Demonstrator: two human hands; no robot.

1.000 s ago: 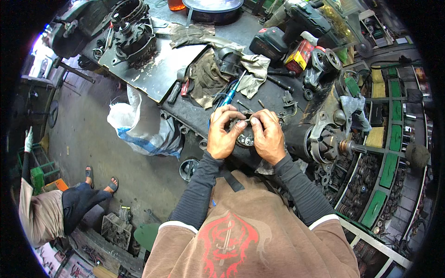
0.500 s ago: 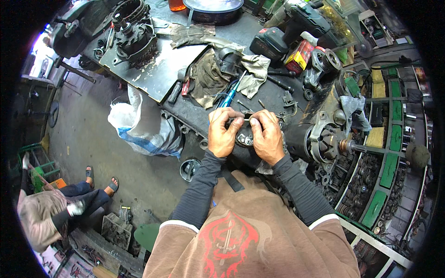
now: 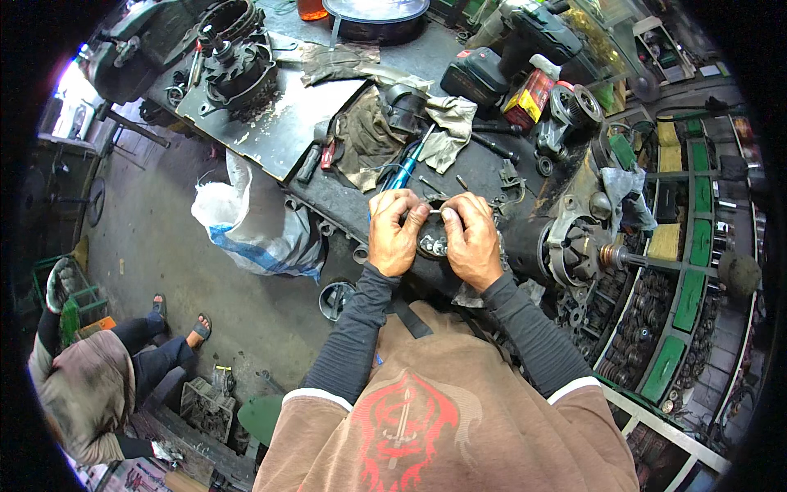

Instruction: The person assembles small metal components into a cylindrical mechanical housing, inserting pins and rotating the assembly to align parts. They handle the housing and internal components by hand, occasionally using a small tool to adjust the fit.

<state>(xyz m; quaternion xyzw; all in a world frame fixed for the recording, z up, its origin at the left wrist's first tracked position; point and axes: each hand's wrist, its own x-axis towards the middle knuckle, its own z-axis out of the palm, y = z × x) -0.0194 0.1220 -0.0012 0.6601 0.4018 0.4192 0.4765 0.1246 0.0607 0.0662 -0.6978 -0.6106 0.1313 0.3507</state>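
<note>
Both hands meet over the near edge of the dark workbench [image 3: 336, 217], fingertips pinched close together. Between them spans a small, thin, pale rod-like piece [image 3: 435, 211]. My left hand [image 3: 395, 234] is closed on its left end, and my right hand [image 3: 471, 242] on its right end. The fingers cover most of it, so its exact kind cannot be made out. Just below sits a round metal part [image 3: 432, 244] with shiny fittings, partly hidden by my right hand. A slim blue tool with a pointed tip [image 3: 403, 174] lies just beyond my left hand.
Rags [image 3: 449, 131], a red-handled tool [image 3: 329, 156] and a power-tool battery [image 3: 475, 75] lie farther back. A motor rotor in its housing [image 3: 574, 250] stands at right, near parts racks [image 3: 687, 303]. At left are a white sack [image 3: 254, 234] and a seated co-worker [image 3: 86, 394].
My hands stay almost in the same place, still pinching the small piece. The co-worker at left has shifted, with one gloved hand now raised and the other lowered.
</note>
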